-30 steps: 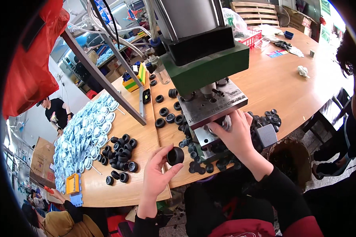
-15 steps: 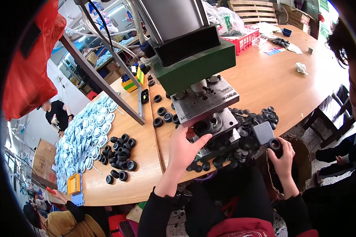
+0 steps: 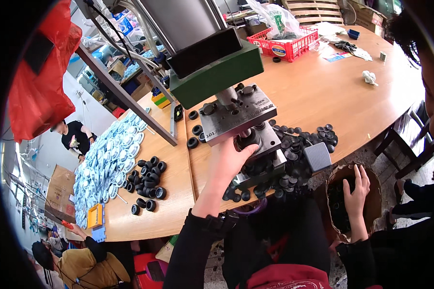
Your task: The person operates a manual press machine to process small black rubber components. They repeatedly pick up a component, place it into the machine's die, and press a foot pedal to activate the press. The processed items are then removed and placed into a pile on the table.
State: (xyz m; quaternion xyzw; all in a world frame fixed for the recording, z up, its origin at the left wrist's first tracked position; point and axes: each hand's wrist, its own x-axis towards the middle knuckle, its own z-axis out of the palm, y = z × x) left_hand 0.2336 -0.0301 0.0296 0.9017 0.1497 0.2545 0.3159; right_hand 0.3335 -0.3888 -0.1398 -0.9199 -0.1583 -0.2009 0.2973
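My left hand (image 3: 229, 159) reaches into the bench press (image 3: 217, 72), between the upper steel die plate (image 3: 238, 115) and the lower die. Its thumb and fingers close round a black rubber ring (image 3: 249, 139) seated on the lower die; the fingertips are partly hidden behind the ring and plate. Over an open cardboard carton (image 3: 333, 226) at the lower right, my right hand (image 3: 356, 195) holds nothing, its fingers stretched out. Dark pieces lie inside the carton. Just left of that hand, a grey square pad (image 3: 318, 157) rests at the table edge among black rubber discs (image 3: 289, 180).
Black rubber rings (image 3: 149, 178) are heaped on the table left of the press, beside a large pile of pale blue parts (image 3: 112, 159). A red crate (image 3: 287, 48) stands at the back. One person (image 3: 77, 139) stands beyond the pile; another (image 3: 89, 267) sits at lower left.
The black ring in my right hand is gone from it, and the fingers have opened over the carton. My left hand stays at the die with its ring. The whole view has shifted slightly.
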